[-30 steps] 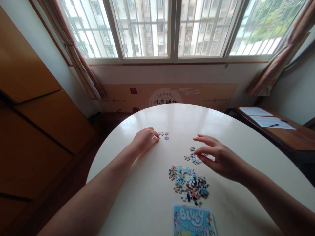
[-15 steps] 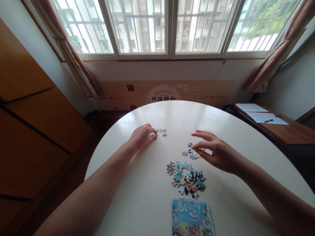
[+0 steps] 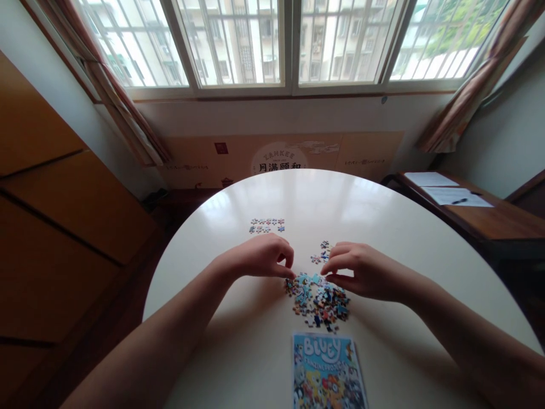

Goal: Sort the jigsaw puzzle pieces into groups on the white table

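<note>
A pile of loose jigsaw pieces (image 3: 319, 301), mostly light blue with dark and orange bits, lies on the white round table. My left hand (image 3: 268, 255) reaches the pile's upper left edge, fingers curled and a small gap between thumb and forefinger. At the upper right edge is my right hand (image 3: 357, 267), its fingers apart; I see nothing held in either. A small group of jigsaw pieces (image 3: 315, 259) sits just left of my right hand, partly covered by it. Beyond my left hand, two short rows of jigsaw pieces (image 3: 267, 222) are laid out, the nearer row with a gap.
Below the pile lies a blue Bluey picture sheet (image 3: 327, 369). The table's (image 3: 395, 216) curved far edge faces a printed board (image 3: 361, 150) under the barred window. On the right, a brown wooden desk (image 3: 506, 218) carries papers (image 3: 455, 196) and a pen.
My left hand has left the rows of pieces and come right and nearer, to the pile. My right hand has shifted slightly towards the pile. The view has tilted a little.
</note>
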{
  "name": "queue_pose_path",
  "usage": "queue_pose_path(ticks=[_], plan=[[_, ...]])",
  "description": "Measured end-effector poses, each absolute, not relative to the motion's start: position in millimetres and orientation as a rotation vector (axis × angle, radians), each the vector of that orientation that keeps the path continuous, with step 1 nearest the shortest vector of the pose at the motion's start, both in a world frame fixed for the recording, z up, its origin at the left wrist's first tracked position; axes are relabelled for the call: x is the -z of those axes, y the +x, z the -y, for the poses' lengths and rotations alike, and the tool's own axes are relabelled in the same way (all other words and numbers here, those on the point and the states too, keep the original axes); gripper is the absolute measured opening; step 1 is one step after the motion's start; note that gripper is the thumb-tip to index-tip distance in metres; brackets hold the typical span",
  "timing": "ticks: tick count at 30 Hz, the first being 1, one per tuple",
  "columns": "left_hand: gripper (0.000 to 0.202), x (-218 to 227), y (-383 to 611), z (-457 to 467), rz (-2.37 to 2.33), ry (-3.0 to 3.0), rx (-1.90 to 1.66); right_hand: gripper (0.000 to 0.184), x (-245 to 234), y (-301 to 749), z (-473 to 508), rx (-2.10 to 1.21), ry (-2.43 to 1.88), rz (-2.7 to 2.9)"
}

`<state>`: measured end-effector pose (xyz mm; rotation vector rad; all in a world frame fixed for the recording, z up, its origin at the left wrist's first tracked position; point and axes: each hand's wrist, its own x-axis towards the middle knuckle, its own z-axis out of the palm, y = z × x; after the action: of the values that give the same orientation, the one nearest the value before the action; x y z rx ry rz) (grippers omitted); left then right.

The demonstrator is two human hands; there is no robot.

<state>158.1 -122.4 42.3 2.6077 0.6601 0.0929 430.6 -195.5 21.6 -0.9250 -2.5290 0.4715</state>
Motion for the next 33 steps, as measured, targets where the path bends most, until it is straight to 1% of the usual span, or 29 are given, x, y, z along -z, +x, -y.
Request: queue_pose_path(ticks=[3,5,7,9,13,19,24,28,33], plan=[[0.025,-38.5,155.7,119.0,-0.683,2.537,-0.001,0.011,-20.9,425.6,199.3,-0.497,-0.895,2.580],[0.029,-36.5,154.0,117.0,-0.708,2.495,0.048,0.014,-21.5,423.5,201.6,-0.512,-0.885,2.600],[0.032,-35.7,153.5,116.6,-0.723,2.478,0.068,0.018,-22.6,422.3,203.8,-0.528,-0.883,2.616],[0.033,-36.3,154.5,117.5,-0.737,2.472,0.080,0.017,-23.8,421.0,206.0,-0.536,-0.880,2.635],[0.035,-41.2,158.2,120.5,-0.765,2.455,0.141,0.015,-27.2,415.2,212.0,-0.547,-0.826,2.684],[0.046,-55.5,165.1,133.4,-0.810,2.508,0.228,0.024,-32.6,407.0,220.5,-0.614,-0.735,2.726],[0.043,-62.6,173.6,151.4,-0.787,2.585,0.291,0.029,-30.3,408.8,218.1,-0.640,-0.773,2.707],[0.039,-63.8,177.2,157.9,-0.797,2.628,0.321,0.026,-30.5,414.5,215.4,-0.634,-0.804,2.707],[0.040,-63.7,180.3,158.9,-0.799,2.614,0.398,0.027,-38.8,423.1,214.8,-0.674,-0.833,2.690]])
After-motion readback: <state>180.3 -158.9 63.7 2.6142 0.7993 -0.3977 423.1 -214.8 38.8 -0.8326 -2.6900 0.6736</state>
